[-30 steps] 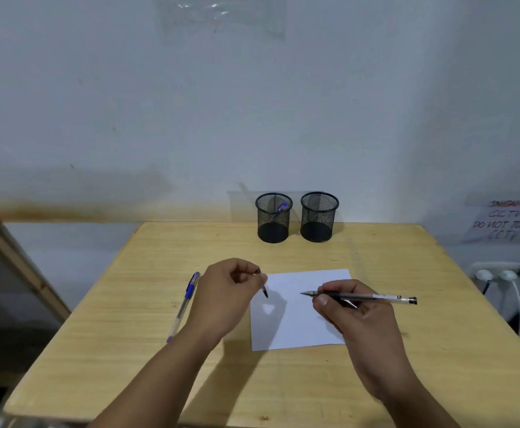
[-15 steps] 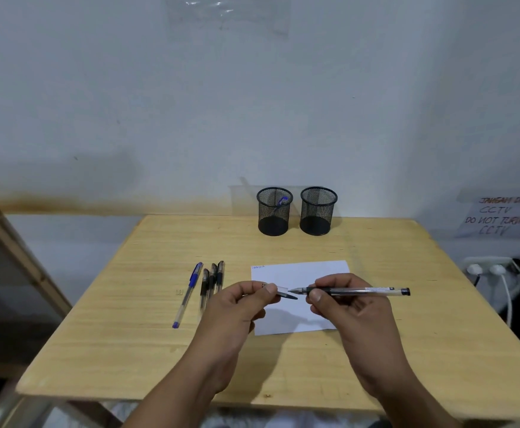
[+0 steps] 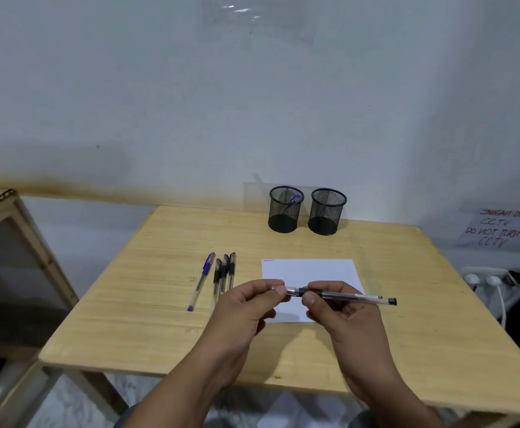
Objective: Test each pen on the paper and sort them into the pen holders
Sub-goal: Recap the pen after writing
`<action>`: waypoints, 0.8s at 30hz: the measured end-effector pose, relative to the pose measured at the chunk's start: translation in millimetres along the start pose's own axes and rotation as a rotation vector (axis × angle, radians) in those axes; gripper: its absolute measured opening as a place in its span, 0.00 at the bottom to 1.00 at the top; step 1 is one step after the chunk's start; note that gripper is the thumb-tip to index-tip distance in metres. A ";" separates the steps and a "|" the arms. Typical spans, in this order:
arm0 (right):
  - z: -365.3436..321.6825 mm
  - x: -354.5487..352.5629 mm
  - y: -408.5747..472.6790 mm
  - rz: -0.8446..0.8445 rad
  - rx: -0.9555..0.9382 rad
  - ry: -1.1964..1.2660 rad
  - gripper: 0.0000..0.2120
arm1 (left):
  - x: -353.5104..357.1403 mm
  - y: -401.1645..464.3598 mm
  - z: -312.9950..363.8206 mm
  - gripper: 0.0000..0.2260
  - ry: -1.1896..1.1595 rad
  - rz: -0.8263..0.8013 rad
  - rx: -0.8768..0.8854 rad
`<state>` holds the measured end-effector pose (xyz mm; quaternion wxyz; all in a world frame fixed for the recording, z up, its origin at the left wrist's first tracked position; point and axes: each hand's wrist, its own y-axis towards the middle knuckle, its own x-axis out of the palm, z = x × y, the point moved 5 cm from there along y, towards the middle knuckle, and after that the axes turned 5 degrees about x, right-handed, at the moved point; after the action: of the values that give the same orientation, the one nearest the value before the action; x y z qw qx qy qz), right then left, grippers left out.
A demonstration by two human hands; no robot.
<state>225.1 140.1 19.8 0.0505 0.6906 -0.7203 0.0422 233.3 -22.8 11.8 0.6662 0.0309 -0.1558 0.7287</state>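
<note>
Both hands hold one black pen level above the paper's near edge: the left hand pinches its cap end, the right hand grips the barrel. Four more pens lie side by side on the table left of the paper. Two mesh holders stand at the far edge, the left one with a blue pen inside.
</note>
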 end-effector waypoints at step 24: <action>1.8 14.0 60.5 0.091 0.191 0.262 0.07 | 7.6 41.7 2.0 0.07 0.239 0.016 0.193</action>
<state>164.0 128.6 20.4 0.0760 0.6474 -0.7309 0.2024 191.3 -18.6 7.9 0.6680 0.0063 -0.0048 0.7441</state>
